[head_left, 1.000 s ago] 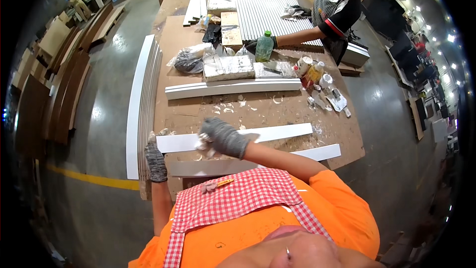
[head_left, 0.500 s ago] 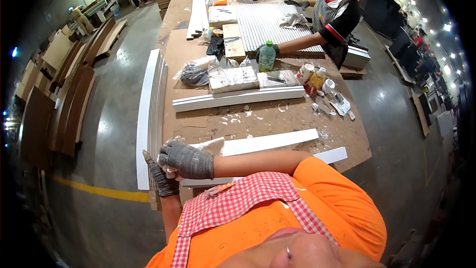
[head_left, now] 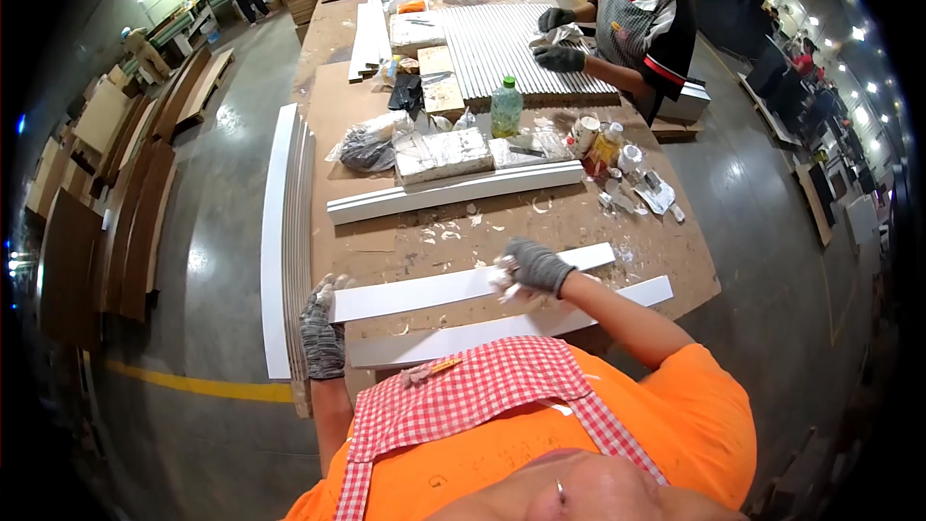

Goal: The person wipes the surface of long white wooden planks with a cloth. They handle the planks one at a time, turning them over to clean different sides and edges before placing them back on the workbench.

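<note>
A white strip (head_left: 415, 296) lies crosswise on the workbench in front of me. My left hand (head_left: 323, 333), in a grey knit glove, is closed at the strip's left end. My right hand (head_left: 540, 268), gloved the same way, presses a crumpled whitish rag (head_left: 503, 277) onto the strip's right half. Nearer to me, a second white strip (head_left: 511, 326) runs roughly parallel, its right end angled away. Beside my left hand, a stack of long white strips (head_left: 280, 251) stretches along the bench's left edge.
Farther up the bench (head_left: 386, 256) are another white strip (head_left: 453, 193), a worn white block (head_left: 444, 156), a green bottle (head_left: 506, 108), a plastic bag (head_left: 371, 145) and several small containers (head_left: 603, 150). At the far right, a masked co-worker (head_left: 641, 29) handles a cloth over ribbed white panels (head_left: 521, 53).
My right hand has moved right along the strip with the rag, away from my left hand. My left hand now holds the strip's end. The co-worker's hands have come together at the cloth.
</note>
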Motion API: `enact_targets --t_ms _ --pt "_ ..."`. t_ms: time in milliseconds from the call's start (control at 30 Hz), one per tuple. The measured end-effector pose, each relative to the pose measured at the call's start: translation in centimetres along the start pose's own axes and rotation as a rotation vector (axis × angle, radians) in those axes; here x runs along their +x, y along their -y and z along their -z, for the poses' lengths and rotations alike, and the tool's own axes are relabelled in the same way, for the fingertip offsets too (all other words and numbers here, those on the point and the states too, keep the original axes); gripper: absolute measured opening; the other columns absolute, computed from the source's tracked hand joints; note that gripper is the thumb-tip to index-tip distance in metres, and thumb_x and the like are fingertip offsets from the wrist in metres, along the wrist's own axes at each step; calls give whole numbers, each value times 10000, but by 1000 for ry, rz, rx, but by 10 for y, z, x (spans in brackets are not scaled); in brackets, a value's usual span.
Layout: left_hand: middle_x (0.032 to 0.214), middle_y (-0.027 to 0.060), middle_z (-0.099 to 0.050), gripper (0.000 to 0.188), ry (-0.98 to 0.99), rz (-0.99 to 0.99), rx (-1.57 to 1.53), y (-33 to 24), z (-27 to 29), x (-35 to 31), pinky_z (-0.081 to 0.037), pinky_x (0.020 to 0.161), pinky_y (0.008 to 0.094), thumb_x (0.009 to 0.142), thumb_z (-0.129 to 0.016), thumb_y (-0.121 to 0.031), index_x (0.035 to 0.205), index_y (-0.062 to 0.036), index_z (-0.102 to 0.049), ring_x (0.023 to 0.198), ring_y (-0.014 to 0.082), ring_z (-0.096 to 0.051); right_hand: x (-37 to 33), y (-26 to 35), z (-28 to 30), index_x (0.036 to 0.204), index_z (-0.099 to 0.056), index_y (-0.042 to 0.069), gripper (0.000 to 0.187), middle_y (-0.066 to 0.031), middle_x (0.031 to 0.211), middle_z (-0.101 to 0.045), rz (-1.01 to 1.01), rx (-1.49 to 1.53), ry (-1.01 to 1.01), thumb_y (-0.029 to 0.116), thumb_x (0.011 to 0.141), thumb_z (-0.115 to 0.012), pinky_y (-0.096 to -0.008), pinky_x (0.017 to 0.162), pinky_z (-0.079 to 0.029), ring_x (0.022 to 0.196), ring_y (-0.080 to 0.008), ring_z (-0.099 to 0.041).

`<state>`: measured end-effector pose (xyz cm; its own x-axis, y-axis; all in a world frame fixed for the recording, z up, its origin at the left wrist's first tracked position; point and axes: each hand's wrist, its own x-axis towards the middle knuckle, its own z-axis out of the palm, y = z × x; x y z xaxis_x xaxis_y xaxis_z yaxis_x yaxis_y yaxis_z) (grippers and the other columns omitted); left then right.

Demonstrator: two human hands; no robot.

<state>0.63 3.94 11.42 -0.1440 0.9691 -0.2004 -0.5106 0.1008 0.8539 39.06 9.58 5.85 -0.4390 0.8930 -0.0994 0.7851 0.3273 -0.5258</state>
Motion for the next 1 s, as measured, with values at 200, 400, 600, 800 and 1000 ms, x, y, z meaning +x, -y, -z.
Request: enact_targets --t_ms 200,400,600,800,1000 --pt "1010 143 -656 336 -45 11 26 28 32 12 -517 834 328 964 -517 -287 1061 24 -600 916 206 -634 -47 -146 18 786 -717 63 317 -203 783 -661 -352 -440 223 360 677 -703 -410 617 -522 680 -332 -661" --pt "962 180 -666 475 -122 25 113 32 42 18 -520 826 340 979 -447 -408 1061 40 -585 881 236 -646 -63 -264 0 883 -713 35 231 -216 919 -665 -719 -433 71 169 702 -664 -429 742 -534 858 -358 -666" --pt "1023 144 -669 489 -193 -256 623 22 20 9 -477 880 319 1008 -376 -392 1123 32 -591 971 204 -612 -70 -323 13 965 -689 12 279 -228 1045 -640 -818 -398 160 173 750 -611 -419 821 -504 976 -343 -635" --pt "1145 109 -623 419 -13 -926 1353 49 78 23 -418 972 329 995 -437 -339 1247 -16 -519 1086 180 -559 -95 -357 40 947 -674 18 310 -167 937 -665 -603 -250 256 282 826 -566 -378 710 -473 812 -283 -615" --pt "970 46 -622 322 -186 4 696 -14 -6 -4 -485 686 296 992 -447 -290 1199 -58 -530 760 129 -556 -93 -292 50 941 -676 39 417 -184 999 -665 -593 -128 177 401 871 -483 -415 763 -461 930 -321 -634"
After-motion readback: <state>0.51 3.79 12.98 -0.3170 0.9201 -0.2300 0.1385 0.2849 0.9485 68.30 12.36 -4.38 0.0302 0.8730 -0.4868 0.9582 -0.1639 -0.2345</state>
